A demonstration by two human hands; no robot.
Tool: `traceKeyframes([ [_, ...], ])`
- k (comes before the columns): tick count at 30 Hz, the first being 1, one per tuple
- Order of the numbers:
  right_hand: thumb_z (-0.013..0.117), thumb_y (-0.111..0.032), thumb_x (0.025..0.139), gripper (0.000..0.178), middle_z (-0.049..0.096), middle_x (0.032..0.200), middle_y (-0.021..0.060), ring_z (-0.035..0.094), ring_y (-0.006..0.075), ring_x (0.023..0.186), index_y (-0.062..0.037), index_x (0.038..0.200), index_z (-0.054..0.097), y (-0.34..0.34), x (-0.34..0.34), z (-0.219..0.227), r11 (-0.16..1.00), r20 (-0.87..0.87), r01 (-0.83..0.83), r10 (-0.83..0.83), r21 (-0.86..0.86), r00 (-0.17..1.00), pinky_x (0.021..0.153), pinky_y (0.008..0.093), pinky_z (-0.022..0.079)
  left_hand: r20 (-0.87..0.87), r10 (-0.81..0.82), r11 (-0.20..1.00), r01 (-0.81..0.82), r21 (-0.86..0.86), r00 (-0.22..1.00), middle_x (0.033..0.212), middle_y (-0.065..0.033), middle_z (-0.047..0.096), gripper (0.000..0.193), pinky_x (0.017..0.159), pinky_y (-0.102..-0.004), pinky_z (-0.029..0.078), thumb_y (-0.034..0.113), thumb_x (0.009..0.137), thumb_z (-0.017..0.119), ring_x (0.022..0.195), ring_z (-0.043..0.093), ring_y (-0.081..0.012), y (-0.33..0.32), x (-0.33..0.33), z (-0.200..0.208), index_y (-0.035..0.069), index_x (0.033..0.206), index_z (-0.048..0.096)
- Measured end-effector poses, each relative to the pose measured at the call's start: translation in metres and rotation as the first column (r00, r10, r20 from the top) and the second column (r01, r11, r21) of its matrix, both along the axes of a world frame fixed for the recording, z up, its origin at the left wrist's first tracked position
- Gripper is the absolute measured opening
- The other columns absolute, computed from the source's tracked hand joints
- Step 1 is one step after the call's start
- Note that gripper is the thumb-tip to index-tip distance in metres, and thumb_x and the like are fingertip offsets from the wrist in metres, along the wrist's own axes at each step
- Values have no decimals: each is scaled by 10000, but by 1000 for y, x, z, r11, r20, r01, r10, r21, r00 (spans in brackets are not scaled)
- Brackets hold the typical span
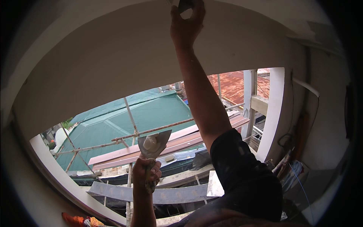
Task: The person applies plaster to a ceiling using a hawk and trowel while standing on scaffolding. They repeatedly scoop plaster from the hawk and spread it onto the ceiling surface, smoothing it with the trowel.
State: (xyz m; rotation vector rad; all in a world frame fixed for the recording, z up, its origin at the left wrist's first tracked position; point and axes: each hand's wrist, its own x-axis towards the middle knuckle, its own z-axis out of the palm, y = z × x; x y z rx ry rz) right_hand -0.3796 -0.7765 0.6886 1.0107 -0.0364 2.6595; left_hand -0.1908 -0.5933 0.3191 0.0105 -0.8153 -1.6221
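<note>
My left hand (146, 174) is wrapped round the handle of a putty knife (163, 140), held upright in front of the window opening. A whitish lump of putty (151, 144) sits on its broad metal blade. My right hand (188, 27) is raised on an outstretched arm to the top of the view, near where the wall meets the ceiling. Between its thumb and fingers is a dark flat piece (185, 5); the upper edge of the picture cuts it off, so its kind is unclear.
A plain wall (102, 64) spans above a wide opening. Beyond it stand scaffold pipes (130, 113), pinkish planks (124, 156), a green roof (147, 109) and a rusty roof (238, 85). Orange cloth-like items (77, 220) lie lower left; a blue cord (302, 189) hangs at right.
</note>
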Motion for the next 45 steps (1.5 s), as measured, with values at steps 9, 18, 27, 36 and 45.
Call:
traceKeyframes([
  [9,766,-92,817,718,518,1442,245,545,428,1295,-48,1472,476,38,72,-1,990,-48,-103,99,-101,994,1044,460,507,-43,133,991,-134,-16,990,1556,-383,262,673,424,-287,528,77,913,405,593,557,-182,46,24,9,-87,1522,173],
  [18,764,-122,818,735,501,1472,224,525,407,1320,-55,1485,463,67,147,-1,988,-71,-125,119,-88,990,1046,485,487,-75,270,963,-271,-10,960,1554,-376,271,677,415,-270,516,74,920,408,591,543,-172,81,61,1,-59,1534,156],
  [27,771,-126,819,759,483,1505,184,448,374,1396,-83,1506,450,104,213,-6,979,-109,-206,205,-2,973,1070,516,418,-19,435,899,-433,67,900,1074,-273,648,589,322,-288,483,141,925,449,416,471,-150,114,81,-4,-6,1475,297],
  [36,763,-126,821,815,460,1530,152,439,346,1405,-157,1551,404,134,272,-11,957,-173,-289,287,17,942,1036,527,394,-64,467,883,-461,81,882,947,-216,636,577,338,-294,514,139,927,445,405,482,-153,131,102,-25,54,1481,307],
  [45,515,-27,952,441,643,1279,252,651,367,1180,31,1388,520,127,284,-42,896,-302,-350,266,-272,915,973,405,529,-136,540,840,-542,25,830,1556,-288,340,682,390,-278,500,77,911,430,584,529,-177,140,96,-27,54,1556,206],
])
